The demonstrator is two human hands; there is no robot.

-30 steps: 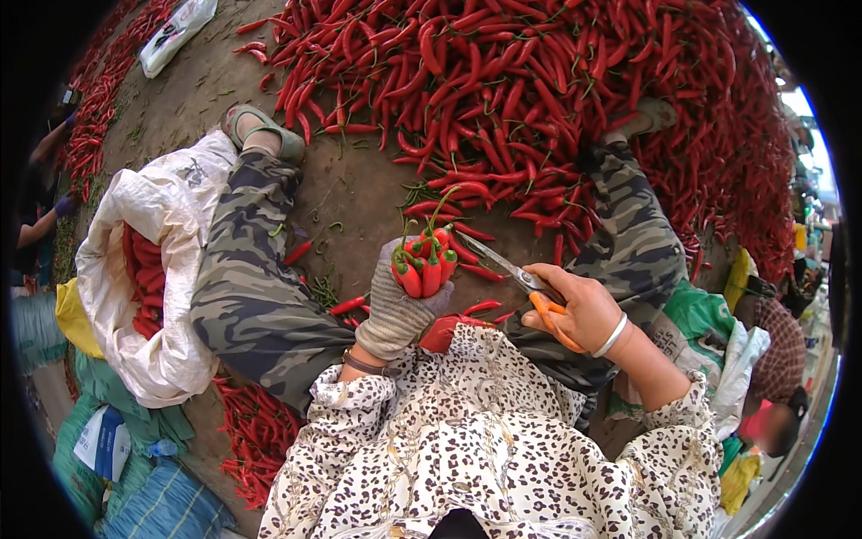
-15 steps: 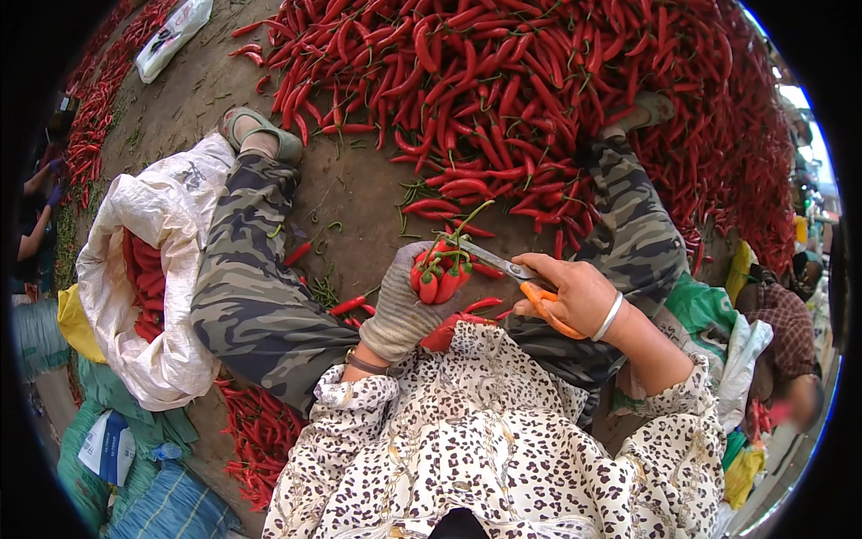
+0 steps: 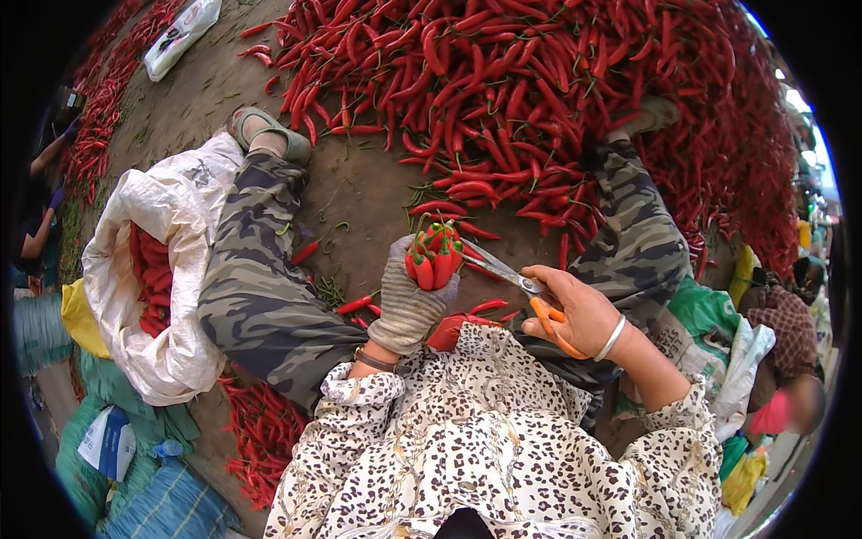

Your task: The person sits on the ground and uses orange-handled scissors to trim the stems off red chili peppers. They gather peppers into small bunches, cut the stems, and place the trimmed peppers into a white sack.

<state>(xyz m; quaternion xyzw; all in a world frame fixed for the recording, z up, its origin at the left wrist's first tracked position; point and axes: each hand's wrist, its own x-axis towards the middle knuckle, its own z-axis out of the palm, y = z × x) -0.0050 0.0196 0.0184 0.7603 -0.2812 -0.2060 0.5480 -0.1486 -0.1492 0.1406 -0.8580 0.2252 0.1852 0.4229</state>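
Observation:
My left hand [image 3: 406, 301], in a grey knitted glove, is closed round a bunch of red chili peppers [image 3: 433, 265]. Their stem ends point up, with short green stems curling over the top. My bare right hand [image 3: 579, 310] grips scissors [image 3: 549, 323] with orange handles and metal blades. The blades reach left to the upper right side of the bunch, close to the stems; whether they touch is hard to tell. Several loose red chilies [image 3: 359, 304] lie below and around my left hand, between my legs.
A large heap of red chilies [image 3: 503, 99] spreads across the ground ahead. At my left leg stands an open white woven sack [image 3: 112, 260] with chilies inside. A smaller chili pile [image 3: 265, 431] lies behind it. Green and white sacks [image 3: 709, 314] are on the right, near another person [image 3: 786, 323].
The scissors have drawn back slightly, right and down, from across the stems. A long green stem that stuck out above the bunch no longer shows. My left hand still holds the chilies.

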